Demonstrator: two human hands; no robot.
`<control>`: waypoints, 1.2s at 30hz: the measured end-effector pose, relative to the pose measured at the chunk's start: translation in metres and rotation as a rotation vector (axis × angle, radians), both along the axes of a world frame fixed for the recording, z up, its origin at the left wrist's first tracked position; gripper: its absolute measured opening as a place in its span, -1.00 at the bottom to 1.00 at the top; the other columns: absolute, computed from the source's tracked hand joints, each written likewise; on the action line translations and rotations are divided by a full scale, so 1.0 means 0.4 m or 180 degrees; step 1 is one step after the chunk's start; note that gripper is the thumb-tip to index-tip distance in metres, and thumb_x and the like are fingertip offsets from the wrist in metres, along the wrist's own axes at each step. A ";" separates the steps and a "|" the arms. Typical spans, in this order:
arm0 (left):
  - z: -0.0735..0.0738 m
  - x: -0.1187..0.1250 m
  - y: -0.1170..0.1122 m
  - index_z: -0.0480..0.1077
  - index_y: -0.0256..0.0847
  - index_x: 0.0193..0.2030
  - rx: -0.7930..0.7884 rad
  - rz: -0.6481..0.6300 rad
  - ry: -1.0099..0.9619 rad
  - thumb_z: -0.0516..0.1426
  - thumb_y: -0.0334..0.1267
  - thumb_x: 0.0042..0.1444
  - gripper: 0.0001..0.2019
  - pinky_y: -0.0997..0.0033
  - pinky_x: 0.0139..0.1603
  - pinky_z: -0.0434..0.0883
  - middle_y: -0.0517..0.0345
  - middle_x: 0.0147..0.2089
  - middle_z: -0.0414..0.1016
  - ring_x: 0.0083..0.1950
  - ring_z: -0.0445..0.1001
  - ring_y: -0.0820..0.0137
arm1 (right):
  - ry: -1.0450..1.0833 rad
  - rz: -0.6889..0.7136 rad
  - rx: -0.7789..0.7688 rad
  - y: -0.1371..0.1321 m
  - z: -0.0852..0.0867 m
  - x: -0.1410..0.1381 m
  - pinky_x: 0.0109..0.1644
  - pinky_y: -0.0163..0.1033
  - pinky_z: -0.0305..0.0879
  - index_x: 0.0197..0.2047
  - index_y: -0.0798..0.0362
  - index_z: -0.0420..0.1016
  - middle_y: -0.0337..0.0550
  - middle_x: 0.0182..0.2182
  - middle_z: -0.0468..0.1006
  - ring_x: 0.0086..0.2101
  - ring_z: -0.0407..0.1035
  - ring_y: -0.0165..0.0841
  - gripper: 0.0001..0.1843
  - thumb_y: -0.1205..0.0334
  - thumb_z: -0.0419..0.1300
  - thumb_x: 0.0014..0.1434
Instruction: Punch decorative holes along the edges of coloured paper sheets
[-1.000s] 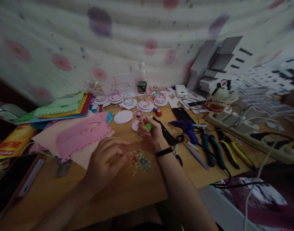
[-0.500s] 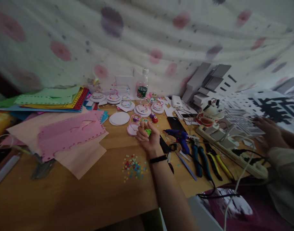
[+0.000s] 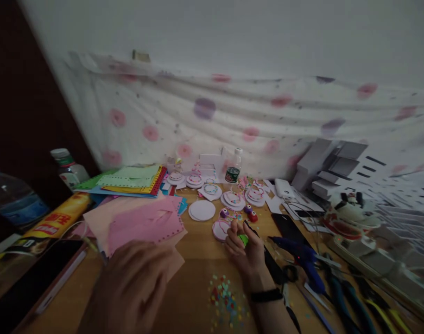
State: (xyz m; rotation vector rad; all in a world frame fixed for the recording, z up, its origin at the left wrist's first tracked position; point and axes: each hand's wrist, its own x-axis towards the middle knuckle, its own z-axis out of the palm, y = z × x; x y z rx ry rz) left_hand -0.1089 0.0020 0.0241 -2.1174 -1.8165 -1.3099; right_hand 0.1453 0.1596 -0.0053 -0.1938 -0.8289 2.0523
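My right hand [image 3: 248,248], with a black band at its wrist, is curled palm up over the table. A small bright green piece [image 3: 244,239] shows between its thumb and fingers; I cannot tell whether it is held or lies behind. Just beyond the fingers is a white paper disc [image 3: 219,230] with a pink ring of beads or cord. Small colourful confetti-like bits [image 3: 225,297] are scattered below that hand. My left hand [image 3: 128,283] is blurred at the lower left, in front of the pink punched sheet [image 3: 142,220]; its fingertips are smeared.
Beaded bracelets [image 3: 233,198] on white discs stand along the back, near a bottle [image 3: 233,167]. To the right lie a blue glue gun [image 3: 302,255], scissors [image 3: 288,274], pliers [image 3: 347,292] and a power strip [image 3: 375,273]. A phone [image 3: 34,278] and coloured sheets [image 3: 135,181] are left.
The view has tilted up and turned left. My left hand has come into view at the lower left. My right hand keeps its curled pose; the other person's hands at right are out of view.
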 end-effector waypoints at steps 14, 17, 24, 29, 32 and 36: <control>-0.100 -0.094 0.193 0.48 -0.32 0.10 -0.1523 0.0313 0.1397 -0.07 -0.37 0.26 -0.60 -0.03 0.31 0.27 -0.26 0.12 0.55 0.20 0.48 0.02 | -0.0279 0.0223 0.0058 -0.022 0.003 -0.035 -0.62 -0.39 -0.24 -0.42 0.05 0.33 -0.48 -0.69 0.06 -0.71 -0.29 -0.58 -0.66 0.01 0.34 0.14; -0.103 -0.103 0.193 0.52 -0.26 0.01 -0.1438 0.0305 0.1287 -0.07 -0.48 0.15 -0.58 0.03 0.30 0.30 -0.19 0.04 0.60 0.11 0.55 0.10 | -0.0256 0.0251 0.0034 -0.024 0.001 -0.040 -0.62 -0.40 -0.24 -0.41 0.05 0.36 -0.46 -0.69 0.10 -0.71 -0.27 -0.58 -0.68 0.03 0.34 0.13; -0.019 -0.129 0.167 0.50 -0.17 -0.05 -0.0805 0.1037 -0.0082 -0.04 -0.14 0.26 -0.66 0.30 -0.15 0.48 -0.03 -0.12 0.66 -0.13 0.61 0.17 | -0.0324 0.0248 0.0294 -0.031 -0.020 -0.042 -0.63 -0.41 -0.16 -0.44 0.03 0.36 -0.53 -0.79 0.05 -0.75 -0.23 -0.58 -0.66 0.07 0.41 0.11; 0.103 -0.130 0.117 0.49 -0.17 -0.11 0.0077 0.0983 -0.1896 0.18 0.02 0.10 -0.66 0.40 -0.20 0.46 0.12 -0.20 0.61 -0.11 0.55 0.22 | -0.0682 0.0225 0.0396 -0.033 -0.034 -0.040 -0.67 -0.43 -0.17 -0.27 0.06 0.52 -0.35 -0.68 0.42 -0.74 0.02 -0.58 -0.65 0.06 0.51 -0.01; 0.163 -0.099 0.084 0.47 -0.19 -0.15 0.0001 0.0621 -0.2941 0.28 0.07 -0.01 -0.59 0.45 -0.37 0.45 0.15 -0.26 0.57 -0.25 0.52 0.30 | -0.0812 0.0202 0.0499 -0.036 -0.027 -0.041 -0.67 -0.44 -0.18 -0.19 0.06 0.57 -0.16 -0.42 0.62 -0.71 0.09 -0.61 -0.56 0.08 0.55 -0.10; 0.193 -0.052 0.049 0.45 -0.17 -0.16 -0.0105 0.0385 -0.3666 0.38 0.02 -0.17 -0.53 0.52 -0.52 0.37 0.20 -0.27 0.57 -0.42 0.44 0.42 | -0.0952 0.0006 0.0679 -0.046 -0.002 -0.046 -0.68 -0.43 -0.17 -0.34 0.08 0.57 -0.28 -0.56 0.52 -0.74 -0.05 -0.64 -0.53 -0.06 0.56 -0.19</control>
